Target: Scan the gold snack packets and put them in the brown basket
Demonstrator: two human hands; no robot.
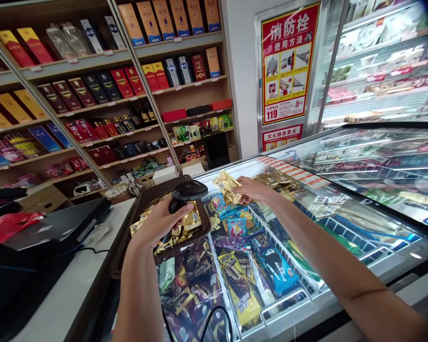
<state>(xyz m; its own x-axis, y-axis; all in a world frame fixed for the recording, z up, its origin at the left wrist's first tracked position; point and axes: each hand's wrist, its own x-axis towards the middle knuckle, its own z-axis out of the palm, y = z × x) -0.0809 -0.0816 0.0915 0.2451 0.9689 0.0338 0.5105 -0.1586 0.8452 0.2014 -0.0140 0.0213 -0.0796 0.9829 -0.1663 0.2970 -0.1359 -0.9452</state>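
My left hand [167,219] is wrapped round the handle of a black barcode scanner [189,190], its head turned to the right. Beneath that hand stands a brown woven basket [206,219] with gold-wrapped packets [192,220] in it. To the right, my right hand [251,189] pinches a gold foil packet [227,184] above the glass top of a chest freezer. The packet is level with the scanner's head and apart from it. The scanner's black cable [216,308] loops over the glass near the bottom.
Under the glass, the freezer's wire baskets [271,228] hold ice cream packs, among them a blue pack [276,266]. On the left is a white counter [67,280] with a laptop-like black device [64,228]. Shelves [103,102] of boxed bottles line the back wall, beside a red fire-hydrant sign [288,61].
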